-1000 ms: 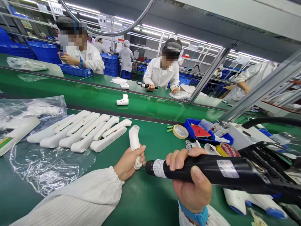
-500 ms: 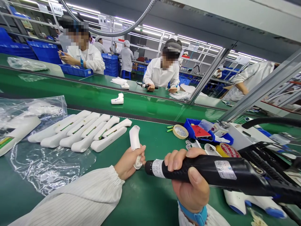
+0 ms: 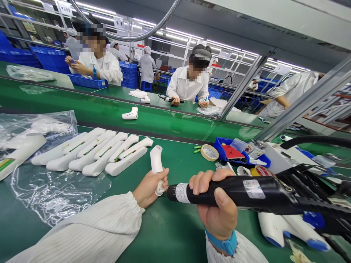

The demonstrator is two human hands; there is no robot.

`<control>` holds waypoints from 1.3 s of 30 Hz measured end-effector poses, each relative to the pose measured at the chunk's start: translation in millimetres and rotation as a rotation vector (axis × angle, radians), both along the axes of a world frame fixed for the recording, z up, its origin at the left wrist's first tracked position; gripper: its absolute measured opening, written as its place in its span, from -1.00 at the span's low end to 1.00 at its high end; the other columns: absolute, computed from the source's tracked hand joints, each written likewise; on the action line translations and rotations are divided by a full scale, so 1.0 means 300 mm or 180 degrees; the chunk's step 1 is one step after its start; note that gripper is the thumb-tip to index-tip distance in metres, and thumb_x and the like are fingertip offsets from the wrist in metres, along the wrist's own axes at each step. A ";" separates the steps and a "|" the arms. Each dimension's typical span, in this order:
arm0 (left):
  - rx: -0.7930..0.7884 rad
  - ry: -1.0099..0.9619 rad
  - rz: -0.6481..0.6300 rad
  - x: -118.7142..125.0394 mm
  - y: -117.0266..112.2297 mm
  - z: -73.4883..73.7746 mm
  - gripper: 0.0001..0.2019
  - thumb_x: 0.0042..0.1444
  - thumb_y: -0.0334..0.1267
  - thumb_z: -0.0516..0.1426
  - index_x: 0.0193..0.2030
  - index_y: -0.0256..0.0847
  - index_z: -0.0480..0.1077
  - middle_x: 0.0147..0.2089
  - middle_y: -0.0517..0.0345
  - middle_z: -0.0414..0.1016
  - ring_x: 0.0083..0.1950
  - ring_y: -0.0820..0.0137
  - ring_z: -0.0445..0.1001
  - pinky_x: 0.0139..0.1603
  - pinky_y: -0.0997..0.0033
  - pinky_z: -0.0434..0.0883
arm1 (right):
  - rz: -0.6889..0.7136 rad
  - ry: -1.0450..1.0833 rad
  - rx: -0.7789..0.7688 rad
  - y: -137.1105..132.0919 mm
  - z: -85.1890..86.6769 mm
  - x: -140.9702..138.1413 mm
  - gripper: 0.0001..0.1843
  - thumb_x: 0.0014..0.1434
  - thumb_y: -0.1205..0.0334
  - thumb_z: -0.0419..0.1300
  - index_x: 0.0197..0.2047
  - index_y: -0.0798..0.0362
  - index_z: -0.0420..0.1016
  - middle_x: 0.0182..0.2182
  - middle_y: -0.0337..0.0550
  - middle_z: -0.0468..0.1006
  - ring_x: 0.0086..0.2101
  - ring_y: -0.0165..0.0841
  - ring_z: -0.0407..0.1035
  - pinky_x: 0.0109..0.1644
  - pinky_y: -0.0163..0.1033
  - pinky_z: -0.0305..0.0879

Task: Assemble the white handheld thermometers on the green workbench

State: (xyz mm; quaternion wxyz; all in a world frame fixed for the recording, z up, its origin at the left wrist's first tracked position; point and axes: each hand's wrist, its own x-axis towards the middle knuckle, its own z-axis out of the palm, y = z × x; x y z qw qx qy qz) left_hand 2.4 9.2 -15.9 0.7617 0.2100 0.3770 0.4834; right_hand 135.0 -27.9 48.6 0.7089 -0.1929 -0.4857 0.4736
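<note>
My left hand (image 3: pixel 150 187) is closed around a small white curved plastic housing (image 3: pixel 156 159), which stands upright in the middle of the bench. Wrapped in my right hand (image 3: pixel 216 202) is a black electric screwdriver (image 3: pixel 233 191), lying level with its nose toward the lower end of the housing. Whether its bit touches a screw is too small to tell. Left of my left hand lies a row of several long white plastic shells (image 3: pixel 97 151), some with green boards inside. A blue band circles my right wrist.
Clear plastic bags (image 3: pixel 63 197) cover the left side. A blue parts bin (image 3: pixel 241 153) and a tape roll (image 3: pixel 210 152) stand at the back right. White housings with blue ends (image 3: pixel 276 228) lie at the lower right. Across the green belt (image 3: pixel 170 122), which carries a white part (image 3: pixel 129 114), co-workers sit.
The white part on the belt has shifted left. My right hand and the screwdriver have moved slightly left; my left hand keeps its hold on the housing.
</note>
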 end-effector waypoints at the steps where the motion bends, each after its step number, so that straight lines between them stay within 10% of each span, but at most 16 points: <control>1: 0.0002 -0.0002 -0.0012 0.000 0.000 0.001 -0.78 0.02 -0.33 0.18 -0.48 -0.24 0.16 -0.64 0.33 0.20 -0.65 0.63 0.17 -0.66 0.66 0.15 | -0.0006 -0.0009 -0.0007 0.000 0.001 0.000 -0.84 0.05 0.20 0.14 -0.31 -0.06 0.20 -0.58 -0.38 0.35 -0.57 -0.44 0.23 -0.43 -0.23 0.21; 39: 0.0010 -0.0005 -0.0081 -0.004 0.002 0.005 -0.78 -0.04 -0.30 0.22 -0.43 -0.25 0.19 -0.63 0.35 0.20 -0.66 0.63 0.18 -0.66 0.63 0.13 | -0.0040 -0.0101 -0.0056 -0.007 -0.004 -0.009 -0.83 0.04 0.18 0.14 -0.31 -0.07 0.18 -0.59 -0.39 0.33 -0.58 -0.44 0.22 -0.44 -0.23 0.20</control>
